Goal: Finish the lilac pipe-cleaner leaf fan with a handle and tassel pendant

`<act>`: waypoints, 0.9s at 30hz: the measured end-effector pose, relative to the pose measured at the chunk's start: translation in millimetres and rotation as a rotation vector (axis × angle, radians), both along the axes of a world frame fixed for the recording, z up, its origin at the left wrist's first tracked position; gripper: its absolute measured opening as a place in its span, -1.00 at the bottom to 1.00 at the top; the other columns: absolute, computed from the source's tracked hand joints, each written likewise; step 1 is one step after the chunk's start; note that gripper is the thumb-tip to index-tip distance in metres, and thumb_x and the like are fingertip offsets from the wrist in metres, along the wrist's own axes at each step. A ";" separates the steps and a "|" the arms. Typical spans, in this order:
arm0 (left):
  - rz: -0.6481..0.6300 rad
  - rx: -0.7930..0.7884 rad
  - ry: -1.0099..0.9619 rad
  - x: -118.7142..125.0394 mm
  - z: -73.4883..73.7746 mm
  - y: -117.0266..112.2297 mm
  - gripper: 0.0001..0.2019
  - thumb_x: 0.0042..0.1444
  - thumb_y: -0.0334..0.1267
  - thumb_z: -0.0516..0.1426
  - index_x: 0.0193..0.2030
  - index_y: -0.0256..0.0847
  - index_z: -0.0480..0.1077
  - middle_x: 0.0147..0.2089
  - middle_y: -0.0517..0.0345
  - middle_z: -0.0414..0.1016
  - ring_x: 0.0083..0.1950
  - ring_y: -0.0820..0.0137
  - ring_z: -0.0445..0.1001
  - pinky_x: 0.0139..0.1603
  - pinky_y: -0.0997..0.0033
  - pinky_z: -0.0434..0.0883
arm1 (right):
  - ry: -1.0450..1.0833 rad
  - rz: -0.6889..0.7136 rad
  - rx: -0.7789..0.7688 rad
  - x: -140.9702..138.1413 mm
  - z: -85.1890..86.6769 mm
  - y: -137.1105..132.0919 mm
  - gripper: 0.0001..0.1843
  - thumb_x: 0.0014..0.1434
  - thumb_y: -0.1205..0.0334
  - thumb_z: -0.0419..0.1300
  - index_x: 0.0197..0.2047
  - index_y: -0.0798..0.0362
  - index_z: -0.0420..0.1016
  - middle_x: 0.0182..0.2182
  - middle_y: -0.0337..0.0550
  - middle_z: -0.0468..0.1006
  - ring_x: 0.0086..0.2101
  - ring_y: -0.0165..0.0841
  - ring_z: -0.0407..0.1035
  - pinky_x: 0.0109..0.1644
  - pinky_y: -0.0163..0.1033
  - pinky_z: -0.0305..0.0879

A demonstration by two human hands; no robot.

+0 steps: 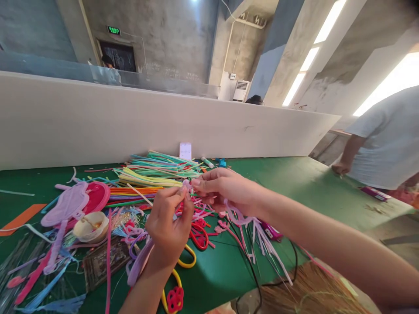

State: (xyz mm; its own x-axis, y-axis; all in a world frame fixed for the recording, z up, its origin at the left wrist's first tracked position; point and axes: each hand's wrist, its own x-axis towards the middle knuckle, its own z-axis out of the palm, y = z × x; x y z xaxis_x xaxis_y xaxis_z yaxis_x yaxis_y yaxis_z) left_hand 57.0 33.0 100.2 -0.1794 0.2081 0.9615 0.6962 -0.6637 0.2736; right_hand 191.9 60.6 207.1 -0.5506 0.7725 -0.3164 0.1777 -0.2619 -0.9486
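My left hand (169,218) and my right hand (225,185) meet above the table, each with thumb and fingers pinched. Between their fingertips is a small lilac fuzzy piece (186,184), which looks like bent pipe cleaner; its exact shape is partly hidden by the fingers. Lilac strips (265,244) hang below my right wrist. Under my hands lie pink and red pipe-cleaner pieces (201,213), a red loop (199,237) and yellow loops (188,257), with a red flower shape (175,299) near the front edge.
Bundled pipe cleaners (157,163) lie at the back by a white partition (147,117). To the left are a lilac paddle-shaped piece (67,205), a small bowl (90,235) and a dark tray (106,261). A black cable (244,248) crosses the front edge. A person (386,135) stands at right.
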 end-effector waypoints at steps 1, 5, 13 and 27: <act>0.011 0.015 0.036 0.8 0.5 0.0 -0.75 0.08 -0.59 0.22 -0.16 -0.21 0.40 -0.25 0.10 0.53 -0.22 0.41 0.53 -0.19 0.41 0.53 | -0.004 0.004 -0.021 3.7 5.7 0.6 -0.69 0.24 0.26 0.22 -0.52 0.13 0.33 -0.68 -0.36 0.23 -0.69 -0.60 0.06 -0.70 -0.48 -0.10; 0.025 0.059 0.166 5.7 2.1 1.0 -0.75 0.06 -0.60 0.22 -0.18 -0.22 0.39 -0.29 0.08 0.51 -0.27 0.39 0.50 -0.24 0.42 0.50 | -0.006 0.083 -0.146 11.2 19.5 3.0 -0.64 0.30 0.30 0.13 -0.55 0.13 0.31 -0.66 -0.33 0.22 -0.68 -0.60 0.03 -0.71 -0.48 -0.15; 0.005 0.020 0.167 9.0 1.6 2.1 -0.77 0.09 -0.58 0.19 -0.16 -0.22 0.40 -0.30 0.09 0.51 -0.27 0.39 0.51 -0.22 0.40 0.53 | -0.529 0.051 0.641 21.4 26.9 26.2 -0.61 0.26 0.10 0.22 -0.55 0.06 0.32 -0.69 -0.30 0.35 -0.66 -0.48 0.20 -0.58 -0.33 0.06; -0.242 -0.182 -0.179 7.4 -3.8 -0.6 -0.75 0.12 -0.56 0.21 -0.08 -0.23 0.44 -0.22 0.16 0.54 -0.21 0.53 0.54 -0.21 0.62 0.54 | -0.773 0.180 1.487 17.3 9.3 -3.4 -0.72 0.38 0.24 0.04 -0.27 0.13 0.53 -0.42 -0.12 0.57 -0.39 -0.35 0.41 -0.32 -0.26 0.14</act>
